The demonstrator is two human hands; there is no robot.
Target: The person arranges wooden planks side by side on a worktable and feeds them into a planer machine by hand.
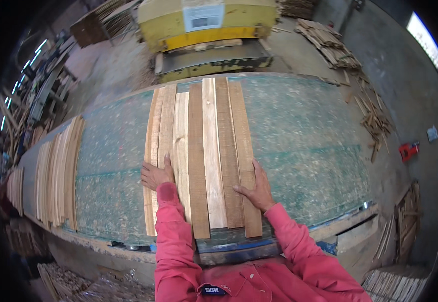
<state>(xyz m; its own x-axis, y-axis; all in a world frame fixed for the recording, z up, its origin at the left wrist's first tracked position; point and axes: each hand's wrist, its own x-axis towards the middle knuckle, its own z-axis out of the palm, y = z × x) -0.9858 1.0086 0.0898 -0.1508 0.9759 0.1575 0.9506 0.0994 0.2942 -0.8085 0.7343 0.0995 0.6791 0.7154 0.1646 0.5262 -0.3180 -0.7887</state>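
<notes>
A row of wooden boards [211, 151] in pale and brown shades lies side by side across the green, worn worktable [309, 116]. My left hand [156, 173] grips the left side of the row, fingers at the outer edge and thumb pointing up along a board. My right hand [254, 186] holds the right side, fingers along the outer edge and thumb reaching across the board tops. Both forearms are in red sleeves. Further left on the same table lie stacked narrow slats [55, 176] and a smaller bundle [15, 189].
A yellow machine [204, 30] stands beyond the table's far edge. Wood piles lie on the floor at back right [324, 43] and along the right side [370, 116]. A red tool [407, 151] sits farther right. More slats [395, 287] are stacked below the table at lower right.
</notes>
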